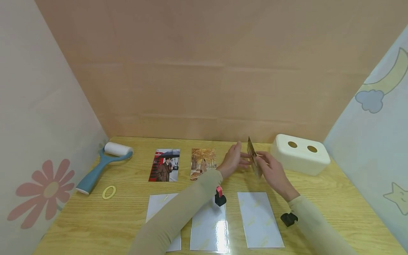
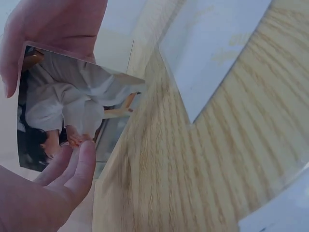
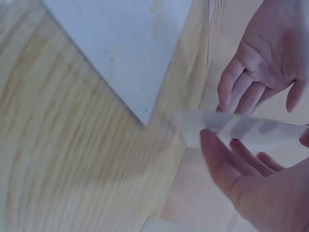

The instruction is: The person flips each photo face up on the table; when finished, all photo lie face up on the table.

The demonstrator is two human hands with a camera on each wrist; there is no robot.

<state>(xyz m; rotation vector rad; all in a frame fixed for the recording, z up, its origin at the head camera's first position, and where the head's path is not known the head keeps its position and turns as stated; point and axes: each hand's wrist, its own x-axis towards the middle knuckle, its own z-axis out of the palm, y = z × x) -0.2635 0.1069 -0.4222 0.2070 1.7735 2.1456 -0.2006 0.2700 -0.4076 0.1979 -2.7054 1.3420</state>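
My right hand [image 1: 275,174] holds a photo print [image 1: 253,156] on edge above the table, thumb at its edge and fingers along its pale back [image 3: 270,126]. In the left wrist view, the photo's face shows a figure in white clothes and dark hair. My left hand [image 1: 231,161] is on the picture side, its extended fingertips [image 2: 86,151] at the print and its thumb apart from it. Two other photos lie flat to the left: one with a dark umbrella [image 1: 165,165], one with autumn trees [image 1: 203,157], partly behind my left sleeve.
Three white sheets lie in front: a left sheet [image 1: 156,207] and a middle sheet [image 1: 208,230], both partly under my left arm, and a right sheet [image 1: 260,219]. A blue-handled lint roller [image 1: 102,164] and yellow ring [image 1: 109,192] lie left. A cream box with two holes [image 1: 301,156] stands right.
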